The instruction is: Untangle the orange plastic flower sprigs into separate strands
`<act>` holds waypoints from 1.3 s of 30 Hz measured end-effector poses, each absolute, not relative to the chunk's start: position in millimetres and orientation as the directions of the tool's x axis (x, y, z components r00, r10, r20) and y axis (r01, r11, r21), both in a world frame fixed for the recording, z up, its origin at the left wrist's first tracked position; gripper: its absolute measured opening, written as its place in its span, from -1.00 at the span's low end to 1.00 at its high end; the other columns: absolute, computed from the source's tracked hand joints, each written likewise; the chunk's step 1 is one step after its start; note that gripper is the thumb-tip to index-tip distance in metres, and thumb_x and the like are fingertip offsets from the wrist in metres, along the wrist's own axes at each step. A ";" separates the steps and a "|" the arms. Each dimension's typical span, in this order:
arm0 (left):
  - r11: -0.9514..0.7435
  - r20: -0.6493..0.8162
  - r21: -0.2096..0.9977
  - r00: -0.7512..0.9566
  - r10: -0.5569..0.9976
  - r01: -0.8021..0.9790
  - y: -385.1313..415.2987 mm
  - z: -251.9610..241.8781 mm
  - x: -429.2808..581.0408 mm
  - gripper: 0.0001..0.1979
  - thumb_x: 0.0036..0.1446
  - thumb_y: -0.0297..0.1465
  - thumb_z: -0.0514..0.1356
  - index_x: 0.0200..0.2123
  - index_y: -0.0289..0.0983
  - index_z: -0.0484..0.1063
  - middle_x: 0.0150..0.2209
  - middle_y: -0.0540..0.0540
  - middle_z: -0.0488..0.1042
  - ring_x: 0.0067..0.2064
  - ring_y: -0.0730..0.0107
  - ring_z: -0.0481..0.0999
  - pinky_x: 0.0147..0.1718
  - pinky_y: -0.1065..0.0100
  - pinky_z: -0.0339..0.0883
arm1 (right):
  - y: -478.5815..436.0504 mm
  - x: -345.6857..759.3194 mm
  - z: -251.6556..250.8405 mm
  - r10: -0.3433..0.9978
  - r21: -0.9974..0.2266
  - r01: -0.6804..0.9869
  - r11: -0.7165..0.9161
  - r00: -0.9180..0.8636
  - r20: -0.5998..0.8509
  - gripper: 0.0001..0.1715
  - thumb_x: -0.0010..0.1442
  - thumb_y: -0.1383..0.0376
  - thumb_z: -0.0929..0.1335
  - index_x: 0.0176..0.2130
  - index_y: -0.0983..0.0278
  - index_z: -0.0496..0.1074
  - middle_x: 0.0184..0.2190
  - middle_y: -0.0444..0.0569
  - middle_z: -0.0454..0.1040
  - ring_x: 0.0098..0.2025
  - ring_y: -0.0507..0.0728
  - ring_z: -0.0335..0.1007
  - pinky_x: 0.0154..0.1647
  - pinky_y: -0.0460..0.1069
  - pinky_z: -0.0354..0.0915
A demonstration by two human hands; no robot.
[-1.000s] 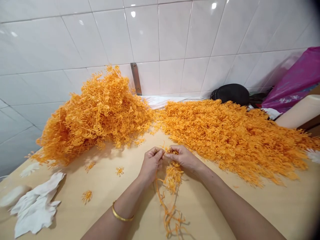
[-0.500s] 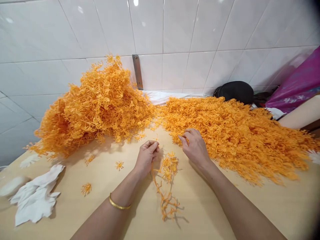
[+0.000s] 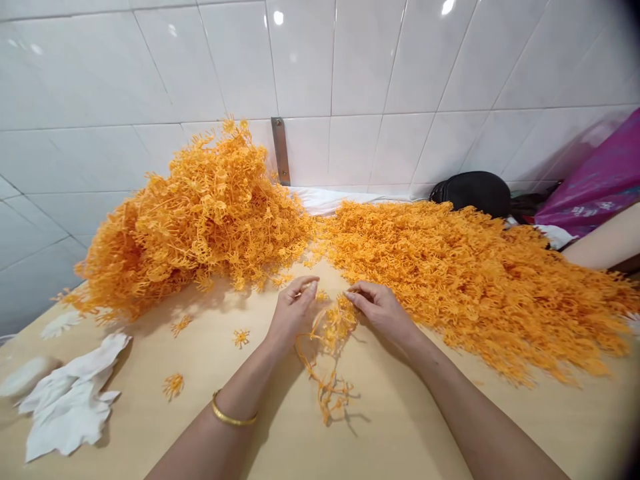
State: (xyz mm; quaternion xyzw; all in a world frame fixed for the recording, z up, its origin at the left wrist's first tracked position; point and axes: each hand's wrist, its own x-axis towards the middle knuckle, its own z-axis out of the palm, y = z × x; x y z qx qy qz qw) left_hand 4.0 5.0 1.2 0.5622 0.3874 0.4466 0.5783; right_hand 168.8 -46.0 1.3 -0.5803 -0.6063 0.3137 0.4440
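Note:
My right hand (image 3: 377, 308) pinches the upper end of an orange artificial flower sprig (image 3: 336, 327) between thumb and fingertips. The sprig's thin stems and branching tips trail down over the table toward me. To the left of it, my left hand (image 3: 295, 307) has thumb and forefinger slightly parted, with nothing visible between the tips. Part of a looping stem runs close beside this hand. Beyond my right hand spreads a wide, flat heap of orange sprigs (image 3: 450, 267). A taller orange pile (image 3: 200, 220) rises behind my left hand.
Loose orange florets (image 3: 241, 338) lie on the pale table (image 3: 225, 413). A crumpled white cloth (image 3: 75, 400) and a white rounded object (image 3: 27, 375) are at left. Along the tiled wall (image 3: 360, 60) sit a black case (image 3: 473, 192) and a purple bag (image 3: 595, 177).
My right hand has moved left from the heap's edge to pinch the sprig. My left thumb and forefinger have parted, and the sprig's upper end has shifted from my left hand to my right.

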 end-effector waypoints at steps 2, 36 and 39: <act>-0.135 0.115 0.990 0.343 0.932 0.033 5.2 2.3 3.3 -0.74 -0.11 -0.22 0.21 -0.37 -0.27 0.48 -0.36 -0.09 0.33 -0.39 0.46 0.33 -0.47 0.47 0.19 | -44.5 171.4 0.9 0.977 -0.934 0.347 0.086 0.154 0.147 -0.71 0.08 0.12 0.25 -0.52 0.28 0.30 -0.68 -0.19 0.21 -0.64 -0.03 0.08 -0.61 -0.11 0.03; -0.324 0.191 0.928 0.511 0.838 0.184 -13.3 1.6 18.7 -0.80 -0.03 -0.43 0.07 -0.65 -0.29 0.36 -0.66 0.04 0.15 -0.55 0.50 0.12 -0.53 0.44 -0.02 | -47.3 145.3 2.8 0.862 -0.796 0.578 0.181 0.297 0.411 -0.73 0.13 0.22 0.19 -0.56 0.24 0.18 -0.69 -0.21 0.10 -0.61 -0.01 0.01 -0.56 -0.09 -0.02; -0.118 0.073 0.991 0.485 0.872 0.062 -13.3 6.6 22.4 -0.83 -0.08 -0.39 0.12 -0.62 -0.32 0.40 -0.65 0.04 0.20 -0.56 0.53 0.12 -0.55 0.45 -0.01 | -44.7 142.4 4.3 0.827 -0.825 0.542 0.162 0.381 0.413 -0.70 0.13 0.20 0.19 -0.59 0.23 0.14 -0.69 -0.22 0.07 -0.61 -0.01 -0.02 -0.58 -0.09 -0.04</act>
